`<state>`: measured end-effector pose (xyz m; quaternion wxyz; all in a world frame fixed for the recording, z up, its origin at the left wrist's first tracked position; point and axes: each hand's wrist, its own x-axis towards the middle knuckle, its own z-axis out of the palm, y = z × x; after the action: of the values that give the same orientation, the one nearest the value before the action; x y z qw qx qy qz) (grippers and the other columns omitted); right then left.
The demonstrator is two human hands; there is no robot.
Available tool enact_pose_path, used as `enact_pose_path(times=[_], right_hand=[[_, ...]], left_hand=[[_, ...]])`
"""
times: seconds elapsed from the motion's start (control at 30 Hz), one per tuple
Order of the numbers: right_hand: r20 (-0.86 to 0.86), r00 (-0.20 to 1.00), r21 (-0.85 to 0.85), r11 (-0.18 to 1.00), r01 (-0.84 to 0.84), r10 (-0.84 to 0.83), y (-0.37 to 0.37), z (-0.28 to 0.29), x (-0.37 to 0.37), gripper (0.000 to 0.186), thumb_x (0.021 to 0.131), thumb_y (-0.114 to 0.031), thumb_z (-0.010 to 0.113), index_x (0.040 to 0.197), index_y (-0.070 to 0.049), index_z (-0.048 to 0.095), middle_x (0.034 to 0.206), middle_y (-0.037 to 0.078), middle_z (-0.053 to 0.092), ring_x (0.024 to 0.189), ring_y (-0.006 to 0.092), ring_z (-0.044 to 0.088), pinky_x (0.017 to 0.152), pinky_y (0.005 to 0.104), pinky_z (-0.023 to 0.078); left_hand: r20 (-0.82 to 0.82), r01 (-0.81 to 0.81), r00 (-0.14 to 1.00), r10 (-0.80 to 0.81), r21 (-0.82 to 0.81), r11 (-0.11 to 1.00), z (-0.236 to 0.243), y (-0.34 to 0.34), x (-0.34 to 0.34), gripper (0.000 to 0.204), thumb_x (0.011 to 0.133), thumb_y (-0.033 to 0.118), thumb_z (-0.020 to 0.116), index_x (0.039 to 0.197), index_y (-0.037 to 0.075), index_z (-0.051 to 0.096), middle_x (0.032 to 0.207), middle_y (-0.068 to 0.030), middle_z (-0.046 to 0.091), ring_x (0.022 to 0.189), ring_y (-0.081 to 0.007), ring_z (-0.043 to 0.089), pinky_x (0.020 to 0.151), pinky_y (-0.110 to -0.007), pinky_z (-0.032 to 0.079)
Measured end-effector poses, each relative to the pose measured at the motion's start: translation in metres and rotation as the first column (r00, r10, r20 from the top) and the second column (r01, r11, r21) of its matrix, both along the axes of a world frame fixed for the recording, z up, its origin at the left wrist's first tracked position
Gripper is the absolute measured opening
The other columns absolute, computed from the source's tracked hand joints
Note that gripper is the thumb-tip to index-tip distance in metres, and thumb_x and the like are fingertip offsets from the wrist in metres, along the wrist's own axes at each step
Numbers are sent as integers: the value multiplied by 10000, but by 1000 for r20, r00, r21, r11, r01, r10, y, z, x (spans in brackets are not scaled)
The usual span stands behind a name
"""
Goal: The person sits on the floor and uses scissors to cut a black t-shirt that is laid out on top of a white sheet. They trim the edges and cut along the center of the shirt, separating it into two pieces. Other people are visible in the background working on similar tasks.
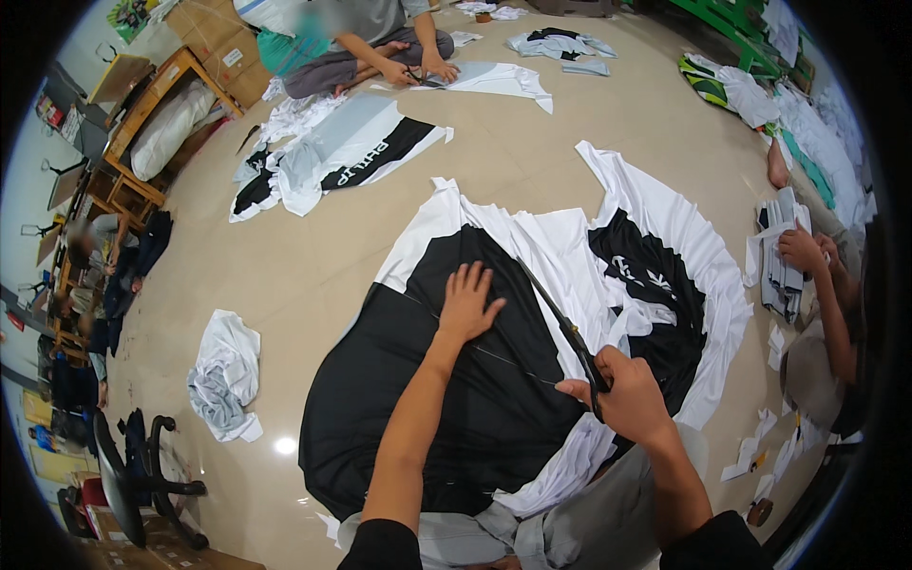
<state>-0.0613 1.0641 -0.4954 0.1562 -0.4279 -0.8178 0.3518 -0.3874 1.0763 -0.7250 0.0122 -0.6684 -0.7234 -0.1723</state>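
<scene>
A large spread of black and white fabric (418, 380) lies on the floor over and in front of my lap. My left hand (467, 304) rests flat on its black part, fingers spread. In my right hand (627, 394) are long black scissors (570, 328), gripped by the handles, with the blades pointing away from me along the edge between black and white cloth. How far the blades are parted I cannot tell. To the right, a bunched white and black piece (655, 275) with white lettering curves around.
A crumpled white and grey cloth (224, 375) lies at left. Farther off, cut fabric pieces (342, 157) lie near a seated person (380, 62) using scissors. Another person's hands (806, 249) hold folded cloth at right, near scattered scraps (750, 446). A chair base (161, 475) stands lower left.
</scene>
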Motion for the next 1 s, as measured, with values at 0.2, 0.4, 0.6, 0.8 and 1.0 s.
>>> enact_pose_path(times=[0.2, 0.4, 0.6, 0.8, 1.0], right_hand=[[99, 993, -45, 996, 73, -68, -2, 7, -8, 579, 779, -459, 900, 765, -3, 542, 549, 133, 541, 469, 249, 508, 498, 372, 407], [134, 986, -176, 977, 118, -95, -7, -6, -2, 580, 732, -335, 951, 754, -13, 469, 537, 64, 406, 502, 144, 336, 478, 339, 297], [120, 993, -213, 976, 45, -19, -12, -7, -24, 578, 738, -360, 937, 782, -6, 482, 537, 102, 412, 487, 196, 331, 471, 359, 309], [207, 970, -98, 989, -109, 128, -22, 1, -29, 585, 759, -392, 915, 803, 0, 483, 553, 154, 490, 478, 343, 427, 490, 417, 362], [365, 901, -43, 971, -236, 235, -26, -11, -24, 627, 802, -549, 831, 790, 14, 556, 588, 193, 578, 595, 423, 631, 569, 470, 478]], left_hand=[[9, 124, 992, -125, -196, 973, -6, 36, -2, 855, 949, 769, 423, 1593, 207, 396, 1710, -96, 245, 1574, -391, 175, 1191, -749, 86], [-421, -897, 411, 809, -347, 275, 21, -46, -237, 933, 950, 728, 465, 1614, 87, 329, 1711, -133, 237, 1572, -427, 144, 1207, -719, 73], [-319, -931, 363, 876, -84, 355, 37, -204, -294, 834, 1023, 639, 407, 1627, 74, 298, 1697, -181, 251, 1538, -503, 194, 1217, -682, 117], [58, -734, 626, 778, -295, 612, 24, -222, -154, 957, 978, 754, 405, 1659, 114, 199, 1705, -227, 182, 1569, -452, 156, 1195, -721, 115], [-71, -851, 408, 910, -391, 351, 11, -313, -138, 980, 972, 779, 373, 1671, 132, 142, 1718, -231, 107, 1573, -478, 88, 1179, -752, 56]])
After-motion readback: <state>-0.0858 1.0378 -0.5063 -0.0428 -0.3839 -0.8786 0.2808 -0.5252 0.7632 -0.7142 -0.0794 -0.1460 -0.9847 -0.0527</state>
